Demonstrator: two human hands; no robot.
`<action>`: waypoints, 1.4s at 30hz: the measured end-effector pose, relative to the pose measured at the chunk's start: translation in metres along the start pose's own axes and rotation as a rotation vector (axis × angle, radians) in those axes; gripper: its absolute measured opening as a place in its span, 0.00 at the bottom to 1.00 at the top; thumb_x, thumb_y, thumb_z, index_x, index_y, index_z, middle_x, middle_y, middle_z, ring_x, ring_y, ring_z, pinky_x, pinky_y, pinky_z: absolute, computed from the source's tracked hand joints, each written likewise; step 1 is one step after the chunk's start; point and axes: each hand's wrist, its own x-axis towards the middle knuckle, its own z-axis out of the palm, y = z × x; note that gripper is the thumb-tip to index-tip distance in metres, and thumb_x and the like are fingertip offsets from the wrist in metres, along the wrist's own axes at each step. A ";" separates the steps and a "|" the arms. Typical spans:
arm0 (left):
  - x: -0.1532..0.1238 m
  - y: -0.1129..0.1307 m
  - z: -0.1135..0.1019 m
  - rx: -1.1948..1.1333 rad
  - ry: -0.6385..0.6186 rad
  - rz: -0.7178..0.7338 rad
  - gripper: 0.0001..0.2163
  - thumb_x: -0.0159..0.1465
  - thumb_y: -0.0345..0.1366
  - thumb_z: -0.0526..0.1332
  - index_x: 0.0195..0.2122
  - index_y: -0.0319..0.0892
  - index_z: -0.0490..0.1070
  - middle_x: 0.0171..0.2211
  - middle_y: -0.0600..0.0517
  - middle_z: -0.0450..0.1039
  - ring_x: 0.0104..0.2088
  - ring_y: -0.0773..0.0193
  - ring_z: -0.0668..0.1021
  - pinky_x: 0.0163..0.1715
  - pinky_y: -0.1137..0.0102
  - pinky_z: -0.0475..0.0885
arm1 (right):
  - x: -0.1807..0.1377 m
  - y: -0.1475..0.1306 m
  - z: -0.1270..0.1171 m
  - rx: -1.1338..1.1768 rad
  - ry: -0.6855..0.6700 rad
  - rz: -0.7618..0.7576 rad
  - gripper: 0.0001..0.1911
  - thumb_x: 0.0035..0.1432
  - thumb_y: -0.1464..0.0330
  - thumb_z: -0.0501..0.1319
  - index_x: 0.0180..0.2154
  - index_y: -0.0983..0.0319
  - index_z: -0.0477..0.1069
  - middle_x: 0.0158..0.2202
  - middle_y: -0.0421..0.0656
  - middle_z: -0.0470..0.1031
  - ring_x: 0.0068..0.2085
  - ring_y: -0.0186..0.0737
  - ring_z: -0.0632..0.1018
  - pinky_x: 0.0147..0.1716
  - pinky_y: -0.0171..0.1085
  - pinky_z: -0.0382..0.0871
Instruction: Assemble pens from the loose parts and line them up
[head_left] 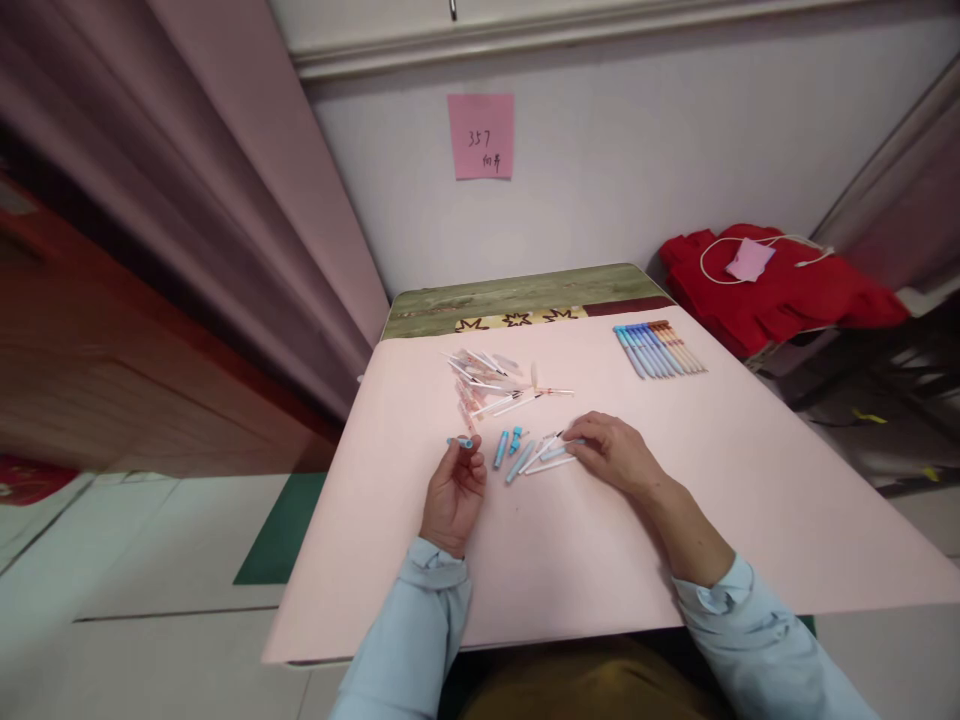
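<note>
Between its thumb and fingers my left hand pinches a small blue pen part, just above the tabletop. Over on the right, my right hand is lowered onto loose pen pieces, fingertips drawn together; what they grip is hidden. Beside those fingertips lie white refills and a pale blue barrel. Between both hands rest a blue pen grip, small bright blue caps and another light blue barrel. Farther back is a jumbled heap of clear-pink pen parts and white refills.
A row of assembled pens, blue through brown, lies at the back right of the pink-covered table. Past the table's right edge sit a red cloth and a white cable. A curtain hangs on the left.
</note>
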 end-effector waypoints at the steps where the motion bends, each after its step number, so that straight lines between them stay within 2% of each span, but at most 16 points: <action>1: 0.000 0.000 0.001 0.007 -0.001 0.003 0.08 0.68 0.30 0.57 0.34 0.36 0.74 0.31 0.49 0.78 0.24 0.73 0.75 0.21 0.80 0.72 | 0.000 0.001 -0.001 -0.010 -0.005 -0.009 0.07 0.60 0.67 0.63 0.40 0.54 0.79 0.42 0.41 0.80 0.42 0.41 0.78 0.43 0.39 0.70; 8: 0.001 -0.002 0.000 0.025 -0.060 0.021 0.06 0.68 0.31 0.57 0.36 0.37 0.73 0.31 0.51 0.76 0.24 0.75 0.73 0.22 0.81 0.71 | 0.000 0.004 -0.002 -0.031 -0.041 -0.069 0.08 0.61 0.71 0.61 0.38 0.54 0.79 0.43 0.41 0.80 0.43 0.40 0.78 0.45 0.40 0.69; 12: 0.001 -0.002 -0.001 0.030 -0.061 0.024 0.05 0.67 0.31 0.59 0.37 0.37 0.73 0.32 0.51 0.75 0.24 0.75 0.73 0.22 0.81 0.71 | 0.000 0.001 -0.005 0.014 0.002 -0.039 0.09 0.62 0.69 0.59 0.39 0.55 0.78 0.43 0.42 0.79 0.43 0.40 0.78 0.44 0.39 0.70; 17: 0.002 -0.002 -0.001 0.024 -0.069 0.021 0.05 0.68 0.31 0.58 0.37 0.37 0.73 0.31 0.51 0.75 0.24 0.74 0.73 0.22 0.81 0.71 | -0.002 0.006 -0.012 -0.077 0.076 0.026 0.08 0.62 0.69 0.60 0.39 0.56 0.77 0.41 0.42 0.79 0.43 0.42 0.77 0.45 0.40 0.68; 25: 0.002 -0.002 0.000 0.025 -0.042 0.010 0.09 0.70 0.31 0.54 0.36 0.36 0.73 0.31 0.50 0.76 0.24 0.74 0.75 0.23 0.81 0.73 | -0.007 0.025 -0.023 -0.050 0.015 0.052 0.07 0.61 0.68 0.61 0.38 0.57 0.78 0.40 0.42 0.80 0.42 0.41 0.77 0.43 0.39 0.68; 29: 0.003 -0.002 -0.001 0.021 -0.042 0.003 0.09 0.70 0.31 0.55 0.36 0.37 0.73 0.30 0.51 0.76 0.24 0.74 0.75 0.23 0.80 0.73 | -0.007 0.017 -0.020 -0.082 0.068 0.060 0.09 0.60 0.66 0.62 0.41 0.57 0.79 0.41 0.43 0.80 0.41 0.43 0.77 0.43 0.41 0.68; 32: 0.003 -0.002 -0.002 0.013 -0.062 -0.010 0.08 0.69 0.31 0.56 0.36 0.37 0.73 0.30 0.51 0.76 0.24 0.74 0.75 0.23 0.80 0.73 | 0.001 0.003 -0.014 -0.141 0.112 0.002 0.09 0.61 0.66 0.60 0.40 0.57 0.79 0.42 0.44 0.80 0.42 0.43 0.77 0.45 0.41 0.67; 37: 0.003 -0.003 -0.002 -0.007 -0.082 -0.008 0.06 0.68 0.31 0.58 0.36 0.36 0.73 0.30 0.51 0.76 0.23 0.75 0.75 0.23 0.81 0.73 | 0.020 -0.017 0.002 -0.253 -0.044 -0.203 0.10 0.60 0.72 0.59 0.36 0.58 0.79 0.38 0.44 0.79 0.40 0.41 0.77 0.45 0.39 0.64; 42: 0.000 -0.003 -0.002 -0.044 -0.004 -0.024 0.06 0.68 0.30 0.58 0.36 0.35 0.74 0.29 0.50 0.78 0.23 0.75 0.78 0.23 0.82 0.75 | 0.027 -0.017 0.014 -0.319 -0.126 -0.234 0.11 0.57 0.76 0.57 0.34 0.59 0.77 0.32 0.43 0.77 0.36 0.40 0.75 0.42 0.38 0.62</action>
